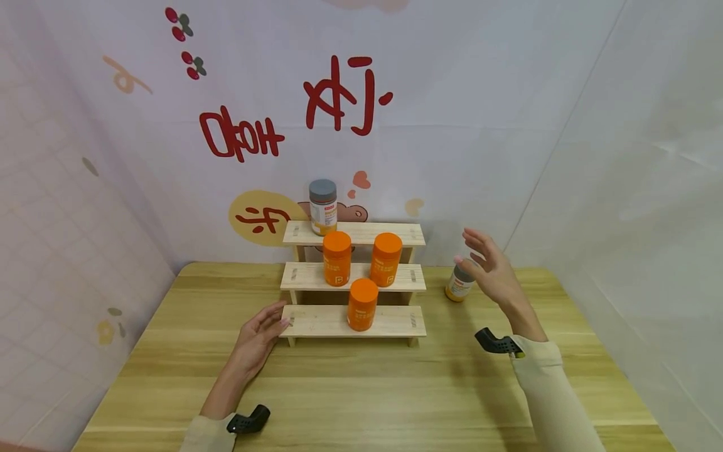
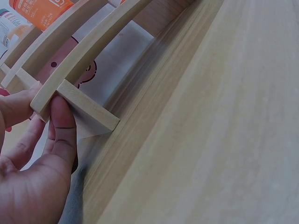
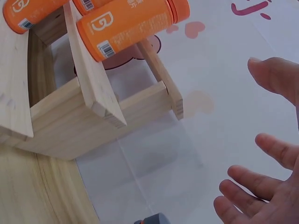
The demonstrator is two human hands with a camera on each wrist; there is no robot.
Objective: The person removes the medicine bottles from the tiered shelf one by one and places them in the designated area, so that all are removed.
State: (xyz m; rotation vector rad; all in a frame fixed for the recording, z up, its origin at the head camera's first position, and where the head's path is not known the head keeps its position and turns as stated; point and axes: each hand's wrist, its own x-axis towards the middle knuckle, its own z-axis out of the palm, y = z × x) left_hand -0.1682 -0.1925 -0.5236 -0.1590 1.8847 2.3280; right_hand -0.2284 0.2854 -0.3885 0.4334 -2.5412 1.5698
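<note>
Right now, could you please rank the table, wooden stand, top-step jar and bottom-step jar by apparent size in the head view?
Table
Wooden stand
Top-step jar and bottom-step jar: too alike to rank

— What forms the supporting surface?
— A desk [image 1: 361, 395], its top pale and wood-grained, with streaks running parallel to the back edge.
— What stands upon it?
— A three-tiered wooden stand [image 1: 316, 322], near the middle of the back edge; and a grey-lidded jar [image 1: 459, 287], beside the stand, toward the back right corner.
— And upon the stand?
— Lowest tier: an orange jar [image 1: 362, 306], toward the desk's right edge. Middle tier: a left orange jar [image 1: 337, 260] and a right orange jar [image 1: 386, 260], apart. Top tier: a second grey-lidded jar [image 1: 324, 209], toward the desk's left edge.
</note>
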